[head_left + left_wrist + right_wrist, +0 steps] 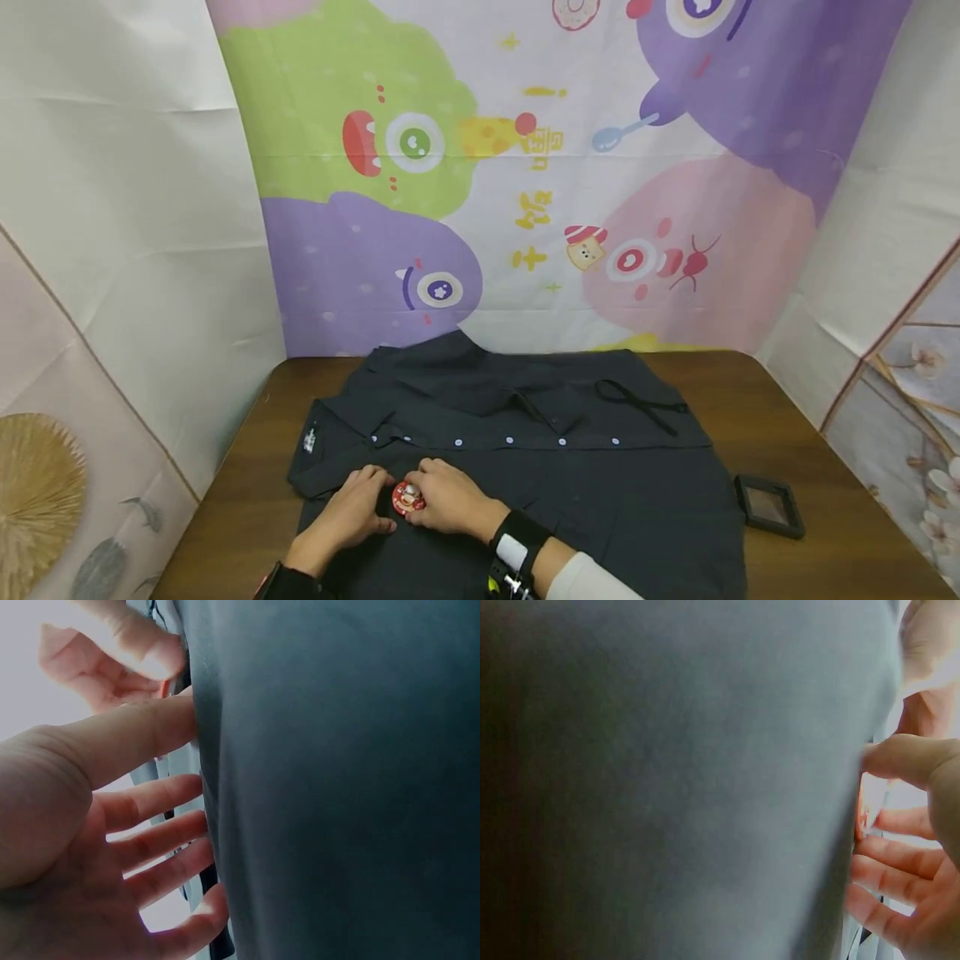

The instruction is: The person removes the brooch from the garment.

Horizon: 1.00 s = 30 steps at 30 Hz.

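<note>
Beyond the shirt hangs a printed cloth with 4 cartoon creatures, its upper part cut off by the head view's top edge. Under the shirt lies a brown wooden desk; its near edge is out of frame, and the shirt covers much of its surface. The black shirt itself lies spread out, its nearest part cut off at the bottom. In the 2 wrist views dark, blurred fabric fills most of the picture, so its folds are hard to read there.

The 2 hands rest over the shirt's left part. The left hand is released, fingers apart and tips against the fabric; whether it touches the badge cannot be told. The right hand grasps the badge's right edge between thumb and fingers, hiding that side. Black bands circle both wrists above the shirt; the left band is mostly cut off, the right band shows more fully.

A thin black cord lies on the shirt's far right part, hard to separate from the dark cloth. Just beside the shirt's right edge sits a small black frame. The red badge is on the shirt's left part, between the hands, its printed figure too small to make out. A white label at the shirt's left edge is unreadable. Across the shirt run 6 pale buttons.
</note>
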Tool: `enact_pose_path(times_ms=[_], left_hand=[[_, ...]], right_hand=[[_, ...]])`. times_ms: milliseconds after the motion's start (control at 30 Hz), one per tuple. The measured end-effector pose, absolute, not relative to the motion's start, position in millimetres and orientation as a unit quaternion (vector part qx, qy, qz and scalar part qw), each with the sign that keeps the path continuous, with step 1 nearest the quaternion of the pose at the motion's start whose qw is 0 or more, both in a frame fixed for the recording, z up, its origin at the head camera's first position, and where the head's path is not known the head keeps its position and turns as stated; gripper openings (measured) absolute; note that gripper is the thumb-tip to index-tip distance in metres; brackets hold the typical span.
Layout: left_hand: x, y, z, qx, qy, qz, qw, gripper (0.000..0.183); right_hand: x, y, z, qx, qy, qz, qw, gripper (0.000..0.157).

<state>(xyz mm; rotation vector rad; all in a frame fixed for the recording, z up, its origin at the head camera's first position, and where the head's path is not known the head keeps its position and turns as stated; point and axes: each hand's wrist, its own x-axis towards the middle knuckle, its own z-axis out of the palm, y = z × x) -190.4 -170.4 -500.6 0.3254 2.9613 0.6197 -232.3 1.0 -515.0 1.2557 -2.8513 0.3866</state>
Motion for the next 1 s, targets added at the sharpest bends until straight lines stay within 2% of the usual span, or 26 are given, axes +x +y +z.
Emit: enact_pose_path(times_ms=[167,400,700,900,1000], left_hand=[[-193.1,-165.7,-498.7,0.106,0.971,0.207,0.055,0.052],[-193.6,-167.2,-496.1,0.108,0.971,0.206,0.050,0.053],[-191.6,-167.5,-501.7,0.108,0.971,0.208,0.046,0.052],[-190.8,-167.0,-501.3,0.108,0.971,0.208,0.048,0.053],[-191.4,-167.2,-500.5,0.109,0.971,0.207,0.052,0.052]], right_hand=[[-234.8,5.9,-515.1,0.404,-0.906,0.127,0.012,0.047],[-237.9,6.6,-514.9,0.410,-0.901,0.140,-0.010,0.054],[-234.8,4.9,-516.3,0.407,-0.904,0.131,-0.004,0.045],[-235.7,5.9,-516.5,0.420,-0.897,0.140,-0.011,0.051],[-235.9,6.6,-515.8,0.416,-0.898,0.146,-0.008,0.048]])
